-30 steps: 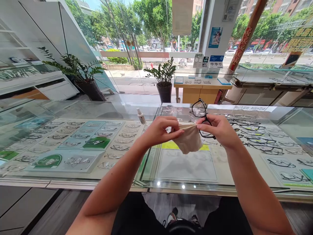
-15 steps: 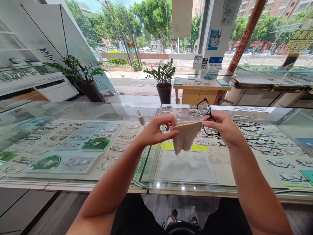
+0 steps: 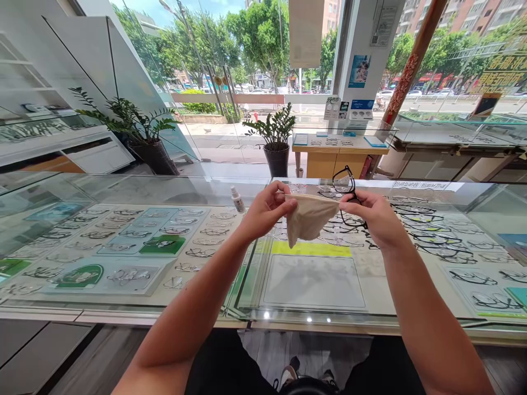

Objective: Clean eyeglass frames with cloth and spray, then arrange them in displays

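A beige cloth hangs stretched between my two hands above the glass counter. My left hand is closed, with thumb and fingers pinching the cloth's left end. At the other end, my right hand pinches the cloth's corner between thumb and finger. The same hand also holds a pair of black-framed eyeglasses, tilted upright, with one lens rim above the fingers and the other partly hidden behind them. Left of my left hand, a small white spray bottle stands on the counter.
Beneath me is a glass display counter with many eyeglasses in rows on both sides. Beyond it stand a potted plant, another potted plant and a wooden display table. A large window faces the street.
My left hand has shifted its grip, fingers now closed tighter on the cloth's edge. The cloth has risen slightly and spread flatter. My right hand and the eyeglasses stay nearly in place.
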Demonstrator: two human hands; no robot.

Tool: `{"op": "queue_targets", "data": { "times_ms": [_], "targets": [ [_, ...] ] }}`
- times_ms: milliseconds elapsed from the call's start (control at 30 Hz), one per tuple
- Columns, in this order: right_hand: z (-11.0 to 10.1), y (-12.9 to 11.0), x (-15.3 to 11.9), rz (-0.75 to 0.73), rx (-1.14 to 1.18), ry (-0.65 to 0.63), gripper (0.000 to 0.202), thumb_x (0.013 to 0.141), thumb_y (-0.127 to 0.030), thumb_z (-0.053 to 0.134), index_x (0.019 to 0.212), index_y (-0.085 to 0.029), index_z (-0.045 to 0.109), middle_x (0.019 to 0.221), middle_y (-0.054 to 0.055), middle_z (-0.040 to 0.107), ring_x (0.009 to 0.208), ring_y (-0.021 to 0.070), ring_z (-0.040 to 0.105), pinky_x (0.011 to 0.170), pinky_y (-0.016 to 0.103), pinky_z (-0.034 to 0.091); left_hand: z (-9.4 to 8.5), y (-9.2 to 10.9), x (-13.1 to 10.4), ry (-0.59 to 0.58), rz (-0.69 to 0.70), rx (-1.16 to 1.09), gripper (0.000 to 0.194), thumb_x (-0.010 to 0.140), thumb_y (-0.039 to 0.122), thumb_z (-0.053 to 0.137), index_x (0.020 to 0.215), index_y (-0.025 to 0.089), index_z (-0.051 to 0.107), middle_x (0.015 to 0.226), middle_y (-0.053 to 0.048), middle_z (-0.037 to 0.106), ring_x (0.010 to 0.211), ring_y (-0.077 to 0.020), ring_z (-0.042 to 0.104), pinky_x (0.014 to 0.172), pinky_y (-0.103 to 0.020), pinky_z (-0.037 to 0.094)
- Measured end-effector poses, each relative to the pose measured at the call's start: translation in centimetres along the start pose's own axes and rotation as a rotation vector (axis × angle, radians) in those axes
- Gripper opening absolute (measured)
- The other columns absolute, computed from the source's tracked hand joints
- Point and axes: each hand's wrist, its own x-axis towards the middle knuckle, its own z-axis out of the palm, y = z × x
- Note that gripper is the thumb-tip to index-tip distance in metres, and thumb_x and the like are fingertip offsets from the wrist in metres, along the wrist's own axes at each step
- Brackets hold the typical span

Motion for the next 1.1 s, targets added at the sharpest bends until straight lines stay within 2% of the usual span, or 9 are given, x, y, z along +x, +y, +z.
{"op": "queue_targets", "data": {
  "times_ms": [167,333,433,500,633,733,867,1000,1100],
  "targets": [
    [0.2,0.1,0.1,0.013,0.021,-0.001,0.028,0.076,-0.046,0.094,0.086,-0.023,0.082,0.085,0.002,0.071,0.084,0.0191,0.058,0.079,0.034,0.045,0.1,-0.1,0.3,0.034,0.028,-0.021,0.046,0.089,0.056,0.088,0.097,0.021,0.059,0.073,0.004,0.063,0.066,-0.0101,0.055,0.062,-0.022,0.046],
    [0.5,-0.1,-0.1,-0.001,-0.005,0.018,0.030,0.077,-0.048,0.092,0.087,-0.022,0.081,0.087,0.003,0.073,0.084,0.0203,0.059,0.079,0.035,0.048,-0.4,-0.6,0.3,0.092,-0.099,-0.028,0.055,0.085,0.054,0.092,0.120,0.019,0.067,0.074,0.002,0.072,0.070,-0.0125,0.062,0.070,-0.026,0.052],
    [0.4,0.1,0.0,-0.018,-0.006,0.043,0.031,0.077,-0.049,0.092,0.088,-0.022,0.081,0.087,0.004,0.073,0.084,0.0205,0.060,0.079,0.035,0.049,-0.7,-1.0,0.4,0.087,-0.240,-0.085,0.054,0.078,0.054,0.097,0.109,0.016,0.074,0.082,-0.003,0.076,0.077,-0.0153,0.068,0.077,-0.030,0.056],
    [0.4,0.3,0.1,-0.026,-0.001,0.056,0.032,0.076,-0.050,0.093,0.088,-0.022,0.081,0.087,0.004,0.072,0.084,0.0208,0.060,0.079,0.035,0.050,-0.7,-1.0,0.4,0.070,-0.298,-0.168,0.051,0.075,0.051,0.099,0.100,0.015,0.074,0.084,-0.003,0.075,0.077,-0.0142,0.069,0.077,-0.029,0.056],
    [0.5,0.7,0.3,-0.026,0.013,0.068,0.035,0.075,-0.052,0.094,0.090,-0.022,0.082,0.090,0.004,0.073,0.084,0.0198,0.059,0.079,0.035,0.050,-0.2,-0.4,0.2,0.053,-0.309,-0.340,0.045,0.077,0.046,0.100,0.092,0.017,0.068,0.085,-0.001,0.071,0.074,-0.0107,0.065,0.073,-0.025,0.054],
    [1.0,0.9,0.3,-0.003,0.011,0.064,0.038,0.077,-0.055,0.093,0.092,-0.022,0.082,0.090,0.004,0.074,0.085,0.0196,0.060,0.080,0.034,0.050,0.2,0.2,-0.1,0.043,-0.342,-0.404,0.042,0.080,0.044,0.097,0.091,0.018,0.066,0.078,0.002,0.064,0.064,-0.0085,0.058,0.062,-0.021,0.049],
    [1.6,0.9,0.3,0.018,0.002,0.085,0.045,0.086,-0.066,0.085,0.093,-0.022,0.084,0.094,0.006,0.079,0.094,0.0232,0.068,0.091,0.037,0.053,0.4,0.6,-0.3,0.115,-0.372,-0.425,0.043,0.079,0.043,0.098,0.088,0.017,0.065,0.066,0.006,0.052,0.055,-0.0048,0.044,0.052,-0.016,0.038],
    [1.5,1.1,0.4,-0.015,0.053,0.143,0.051,0.092,-0.072,0.076,0.092,-0.022,0.085,0.099,0.009,0.082,0.095,0.0251,0.072,0.102,0.042,0.053,0.2,0.7,-0.2,0.191,-0.372,-0.446,0.047,0.072,0.042,0.101,0.085,0.016,0.065,0.072,0.004,0.057,0.063,-0.0064,0.052,0.058,-0.017,0.046],
    [1.9,1.2,0.2,-0.054,0.107,0.092,0.051,0.099,-0.070,0.068,0.092,-0.022,0.086,0.100,0.009,0.082,0.098,0.0265,0.072,0.104,0.043,0.053,0.1,0.5,0.0,0.248,-0.349,-0.441,0.047,0.072,0.044,0.100,0.087,0.016,0.064,0.076,0.003,0.062,0.066,-0.0083,0.056,0.060,-0.019,0.049]
  ]
}}
